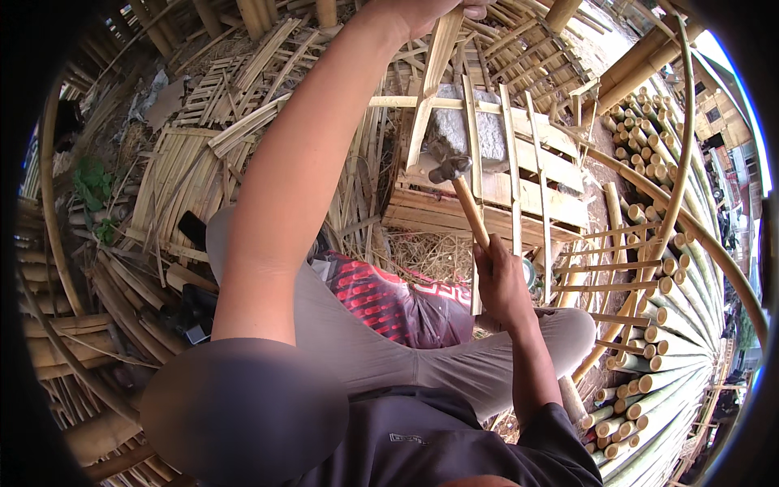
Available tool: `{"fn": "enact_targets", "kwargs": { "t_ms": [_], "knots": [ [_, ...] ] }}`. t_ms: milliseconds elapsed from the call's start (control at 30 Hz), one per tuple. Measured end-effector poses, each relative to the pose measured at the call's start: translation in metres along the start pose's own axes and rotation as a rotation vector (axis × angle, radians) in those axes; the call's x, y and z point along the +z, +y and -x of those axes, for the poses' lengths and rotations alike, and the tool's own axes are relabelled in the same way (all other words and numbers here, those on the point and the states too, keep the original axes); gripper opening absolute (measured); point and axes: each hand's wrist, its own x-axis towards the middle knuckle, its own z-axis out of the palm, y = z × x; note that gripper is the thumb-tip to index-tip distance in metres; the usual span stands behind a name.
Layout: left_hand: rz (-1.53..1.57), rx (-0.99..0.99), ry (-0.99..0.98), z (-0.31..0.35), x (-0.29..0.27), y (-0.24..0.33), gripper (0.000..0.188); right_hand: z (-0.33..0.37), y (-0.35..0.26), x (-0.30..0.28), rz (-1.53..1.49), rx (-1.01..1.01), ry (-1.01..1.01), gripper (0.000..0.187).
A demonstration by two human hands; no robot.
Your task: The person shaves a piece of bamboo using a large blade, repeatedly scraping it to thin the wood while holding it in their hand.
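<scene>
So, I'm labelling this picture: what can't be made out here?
All in the head view:
Left hand: partly cut off by the top edge; its full grip is unseen.
Wooden crate: top partly hidden by the stone block.
Lower left: whatever lies behind the blurred dark oval.

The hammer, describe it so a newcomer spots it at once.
Above centre, find the wooden crate topped by a grey block. Near it, the right hand grips the hammer, whose dark metal head sets it apart from the pale bamboo strips.
</scene>
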Motion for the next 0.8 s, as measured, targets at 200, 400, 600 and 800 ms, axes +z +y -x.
{"fn": "enact_targets", "kwargs": {
  "t_ms": [200,400,600,800],
  "knots": [
    [0.055,-0.098,0.128,0.008,-0.007,0.020,0.039,0.005,0.022,-0.049,-0.125,0.104,0.185,0.023],
    [-0.235,-0.014,0.213,0.013,-0.016,0.029,0.040,0.003,0.044,-0.080,-0.323,0.237,0.309,0.028],
    [-0.356,0.139,0.264,0.017,-0.008,0.024,0.037,0.004,0.089,-0.101,-0.096,0.257,0.415,0.030],
    [-0.618,0.231,0.321,0.073,-0.039,0.024,0.056,-0.029,0.146,-0.121,0.256,0.279,0.257,0.030]
  ]
}}
